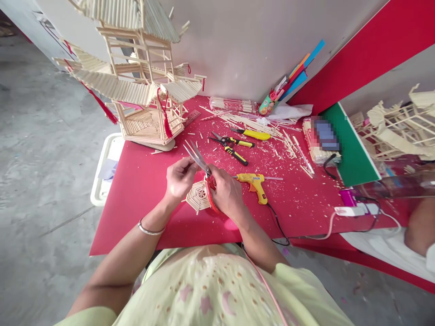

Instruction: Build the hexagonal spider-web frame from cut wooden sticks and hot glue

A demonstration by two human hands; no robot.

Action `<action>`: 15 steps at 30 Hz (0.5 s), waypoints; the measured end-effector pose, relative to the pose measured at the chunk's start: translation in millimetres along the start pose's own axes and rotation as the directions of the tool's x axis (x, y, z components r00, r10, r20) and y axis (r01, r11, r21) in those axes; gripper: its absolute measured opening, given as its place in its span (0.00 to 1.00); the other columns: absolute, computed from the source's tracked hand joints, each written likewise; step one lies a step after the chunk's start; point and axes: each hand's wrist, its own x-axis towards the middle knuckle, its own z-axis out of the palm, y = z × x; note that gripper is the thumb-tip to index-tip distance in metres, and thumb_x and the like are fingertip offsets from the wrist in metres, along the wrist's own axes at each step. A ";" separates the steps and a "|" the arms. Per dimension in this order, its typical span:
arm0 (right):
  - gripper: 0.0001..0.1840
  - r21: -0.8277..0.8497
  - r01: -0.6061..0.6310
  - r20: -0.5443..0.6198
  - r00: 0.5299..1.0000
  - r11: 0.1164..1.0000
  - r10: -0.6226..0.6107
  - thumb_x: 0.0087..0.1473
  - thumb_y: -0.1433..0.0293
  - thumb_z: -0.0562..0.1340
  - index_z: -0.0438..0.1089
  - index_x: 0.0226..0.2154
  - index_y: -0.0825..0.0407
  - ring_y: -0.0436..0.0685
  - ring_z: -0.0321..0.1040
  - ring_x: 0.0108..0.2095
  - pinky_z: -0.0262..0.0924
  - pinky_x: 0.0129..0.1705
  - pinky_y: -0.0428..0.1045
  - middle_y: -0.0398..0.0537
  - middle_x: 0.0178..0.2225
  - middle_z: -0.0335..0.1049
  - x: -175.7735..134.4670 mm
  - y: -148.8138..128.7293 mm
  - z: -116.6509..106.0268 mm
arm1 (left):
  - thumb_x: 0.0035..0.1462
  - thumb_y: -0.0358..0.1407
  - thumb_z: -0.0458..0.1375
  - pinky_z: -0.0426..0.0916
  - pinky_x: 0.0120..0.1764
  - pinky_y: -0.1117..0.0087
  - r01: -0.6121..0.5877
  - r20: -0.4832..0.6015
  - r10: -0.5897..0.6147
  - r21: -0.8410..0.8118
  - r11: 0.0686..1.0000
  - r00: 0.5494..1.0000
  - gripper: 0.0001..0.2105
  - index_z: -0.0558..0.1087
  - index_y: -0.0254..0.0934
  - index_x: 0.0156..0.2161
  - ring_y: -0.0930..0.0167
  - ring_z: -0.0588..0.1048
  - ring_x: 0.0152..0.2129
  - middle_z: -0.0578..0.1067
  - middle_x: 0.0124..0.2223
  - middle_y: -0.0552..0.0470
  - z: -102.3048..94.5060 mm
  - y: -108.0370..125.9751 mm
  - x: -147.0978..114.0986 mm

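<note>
My right hand (224,190) is closed around a pair of red-handled scissors (197,158), whose blades are parted and point up and to the left. Close to the blades, my left hand (180,179) is pinched shut; whatever is between its fingertips is too small or hidden to make out. Below and between both hands, a small hexagonal web-like piece of thin wooden sticks (196,199) lies over the red tabletop (136,190); the right hand and scissor handles partly cover it.
A stick-built pagoda model (136,93) stands at the back left. Yellow-black cutters (234,147), a yellow knife (256,134) and a corded glue gun (254,181) lie ahead and right. Loose sticks (244,121) and scraps lie behind. Another person's arm (420,226) shows far right.
</note>
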 end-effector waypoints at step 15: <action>0.27 0.006 -0.006 0.025 1.000 1.000 0.006 0.65 0.68 0.56 0.60 0.66 0.48 0.62 0.74 0.48 0.63 0.44 0.51 0.55 0.48 0.77 0.5 1.1 -0.2 | 0.59 0.33 0.59 0.68 0.30 0.72 -0.013 0.029 0.011 0.069 0.998 1.000 0.08 0.79 0.36 0.31 0.72 0.75 0.25 0.80 0.28 0.52 -1.0 -5.7 1.2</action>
